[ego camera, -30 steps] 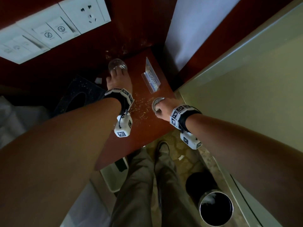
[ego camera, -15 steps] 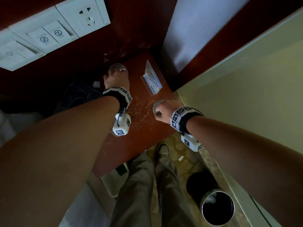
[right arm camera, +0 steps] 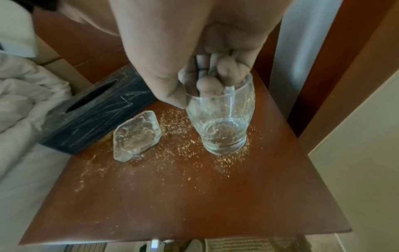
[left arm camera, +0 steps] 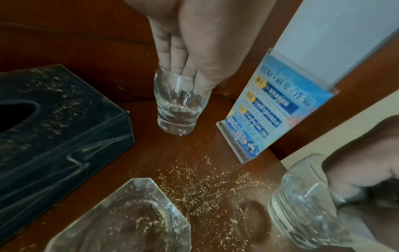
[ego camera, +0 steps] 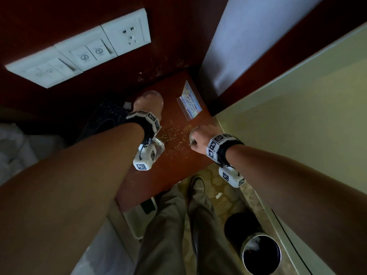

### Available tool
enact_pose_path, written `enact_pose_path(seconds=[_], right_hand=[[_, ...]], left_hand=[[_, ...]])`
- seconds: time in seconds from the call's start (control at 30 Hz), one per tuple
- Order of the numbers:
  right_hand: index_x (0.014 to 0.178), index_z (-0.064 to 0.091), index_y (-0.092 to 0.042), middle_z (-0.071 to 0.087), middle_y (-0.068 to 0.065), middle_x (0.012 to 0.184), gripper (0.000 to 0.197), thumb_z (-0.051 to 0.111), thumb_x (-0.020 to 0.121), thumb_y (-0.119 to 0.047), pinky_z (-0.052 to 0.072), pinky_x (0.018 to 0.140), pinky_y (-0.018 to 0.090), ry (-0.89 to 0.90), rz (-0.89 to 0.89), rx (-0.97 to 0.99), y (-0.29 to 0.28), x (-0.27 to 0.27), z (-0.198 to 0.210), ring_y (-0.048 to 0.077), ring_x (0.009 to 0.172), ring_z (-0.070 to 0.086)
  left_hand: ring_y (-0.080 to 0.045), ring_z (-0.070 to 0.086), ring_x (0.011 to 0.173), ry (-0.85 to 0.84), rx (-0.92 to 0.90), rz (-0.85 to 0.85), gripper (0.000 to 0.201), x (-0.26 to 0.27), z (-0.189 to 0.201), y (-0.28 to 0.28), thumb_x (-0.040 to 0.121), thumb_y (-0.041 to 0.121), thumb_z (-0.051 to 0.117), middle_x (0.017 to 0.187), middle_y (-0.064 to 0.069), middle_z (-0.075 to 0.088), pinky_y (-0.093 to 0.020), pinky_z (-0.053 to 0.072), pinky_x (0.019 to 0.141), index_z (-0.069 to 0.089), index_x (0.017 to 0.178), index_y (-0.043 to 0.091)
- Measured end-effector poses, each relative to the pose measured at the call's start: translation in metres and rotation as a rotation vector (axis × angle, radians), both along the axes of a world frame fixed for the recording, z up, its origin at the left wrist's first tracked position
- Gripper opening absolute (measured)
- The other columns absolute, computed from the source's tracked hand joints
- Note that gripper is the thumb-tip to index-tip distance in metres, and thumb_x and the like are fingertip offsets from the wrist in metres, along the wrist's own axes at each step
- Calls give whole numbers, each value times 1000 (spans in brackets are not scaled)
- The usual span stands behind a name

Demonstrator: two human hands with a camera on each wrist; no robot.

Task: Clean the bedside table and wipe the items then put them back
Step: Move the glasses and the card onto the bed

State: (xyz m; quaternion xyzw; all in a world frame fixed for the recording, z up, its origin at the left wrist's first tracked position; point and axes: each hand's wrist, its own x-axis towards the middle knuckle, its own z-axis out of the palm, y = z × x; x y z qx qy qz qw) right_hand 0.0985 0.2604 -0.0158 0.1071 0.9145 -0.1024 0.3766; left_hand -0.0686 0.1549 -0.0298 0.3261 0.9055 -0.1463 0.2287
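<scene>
Clearing step: my left hand pinched rear glass mid-frame, right hand gripped front glass; next, I judged, lift both off crumbed table

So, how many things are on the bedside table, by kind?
Glasses: 2, one at the back, one at the right edge
Ashtray: 1
Tissue box: 1
Card stand: 1
Total: 5
</scene>
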Motion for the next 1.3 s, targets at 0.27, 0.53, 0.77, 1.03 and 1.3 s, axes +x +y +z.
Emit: enact_pose_path(seconds=[0.27, 0.53, 0.77, 1.03, 1.3], right_hand=[[74, 63, -20, 63, -4, 71, 23, 56, 90, -35, 44, 52, 23, 34, 66, 2, -15, -15, 80, 15, 64, 61], [65, 63, -15, 58, -2, 59, 30, 53, 90, -28, 42, 46, 24, 133, 253, -3, -36, -29, 185, 16, 55, 58], [59, 59, -14, 54, -2, 55, 31, 51, 86, -28, 41, 46, 25, 186, 433, -11, -60, -35, 254, 21, 52, 56], [52, 46, -19, 42, -2, 50, 31, 52, 83, -23, 32, 42, 26, 276, 710, -34, -136, -24, 306, 20, 44, 42], [58, 59, -20, 56, -4, 62, 24, 55, 78, -31, 41, 50, 27, 310, 967, -40, -275, 3, 338, 19, 56, 54]], left_hand=[[-31, 68, 88, -49, 97, 92, 19, 12, 82, -31, 88, 13, 62, 96, -11, 68, -36, 53, 67, 61, 105, 5], [-34, 67, 79, 4, 96, 104, 20, 35, 186, -63, 86, 14, 52, 90, -11, 68, -34, 52, 60, 63, 102, 7], [-33, 64, 89, 39, 105, 232, 18, 77, 270, -112, 86, 29, 54, 101, -9, 65, -33, 48, 66, 57, 98, 16], [-31, 64, 86, 18, 165, 515, 13, 150, 323, -213, 78, 26, 53, 94, -6, 67, -38, 56, 79, 61, 81, 15], [-29, 64, 79, 157, 187, 728, 17, 240, 353, -353, 86, 31, 57, 92, -7, 69, -29, 51, 68, 65, 87, 16]])
